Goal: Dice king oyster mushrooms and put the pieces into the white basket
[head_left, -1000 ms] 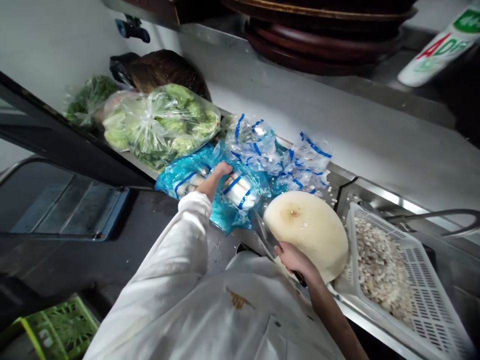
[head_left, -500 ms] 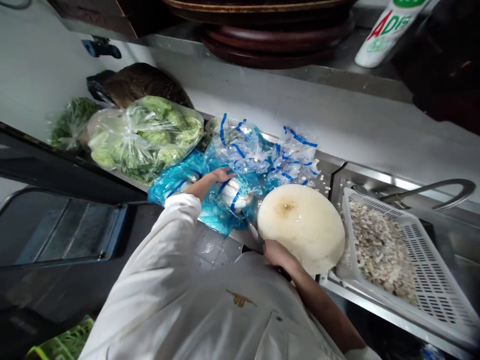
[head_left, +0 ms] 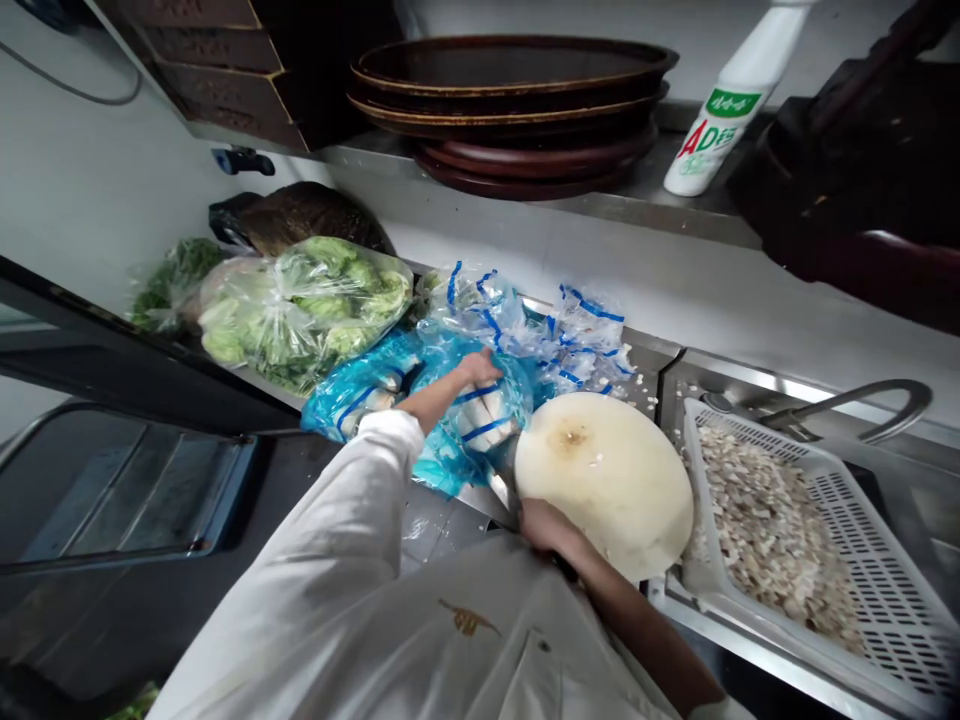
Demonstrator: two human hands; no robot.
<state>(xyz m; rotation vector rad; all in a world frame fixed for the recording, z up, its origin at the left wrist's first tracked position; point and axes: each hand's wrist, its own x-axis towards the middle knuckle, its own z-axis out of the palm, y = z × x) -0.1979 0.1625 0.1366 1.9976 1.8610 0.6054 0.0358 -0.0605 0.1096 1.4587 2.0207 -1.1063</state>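
Observation:
My left hand [head_left: 480,368] is closed on the blue plastic bag [head_left: 442,455], over a clear-wrapped pack of white mushrooms [head_left: 484,415] with blue tape bands. Some of its fingertips are hidden. At the counter's front edge my right hand [head_left: 541,525] grips a knife, its handle covered by the fingers. The knife's blade [head_left: 502,490] points away from me, between the bag and the round white cutting board [head_left: 607,480]. A few small white bits lie on the board.
Torn plastic wrappers [head_left: 577,335] lie behind the bag. Bagged lettuce [head_left: 307,305] sits at the left. A white perforated basket [head_left: 885,560] of chopped mushrooms [head_left: 765,520] stands at the right, by a faucet [head_left: 892,395]. Overhead, a shelf holds dark trays [head_left: 517,90] and a white bottle [head_left: 731,110].
My left hand has moved a little to the right and its fingers have closed on the blue bag. My right hand stays by the board with the knife. The view has tilted up.

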